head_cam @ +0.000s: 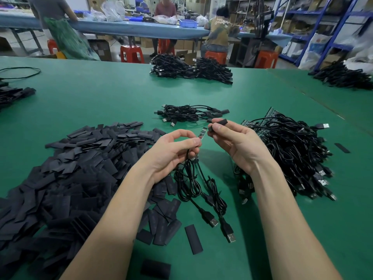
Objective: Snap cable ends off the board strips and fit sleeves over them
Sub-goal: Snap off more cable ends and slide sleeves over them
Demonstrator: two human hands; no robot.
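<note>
Left hand (173, 147) pinches the board end (202, 133), pointing up-right at the sleeve (219, 122) my right hand (234, 138) grips — just apart.

Open green table (96, 102) lies far and left of centre, with a bare strip near right. To the left the sleeve pile (66, 170) blocks the near side; to the right, the cable heap (290, 156) does. Between them hang two cables (203, 190) — beyond, a small cable bundle (187, 115) sits mid-table.
</note>
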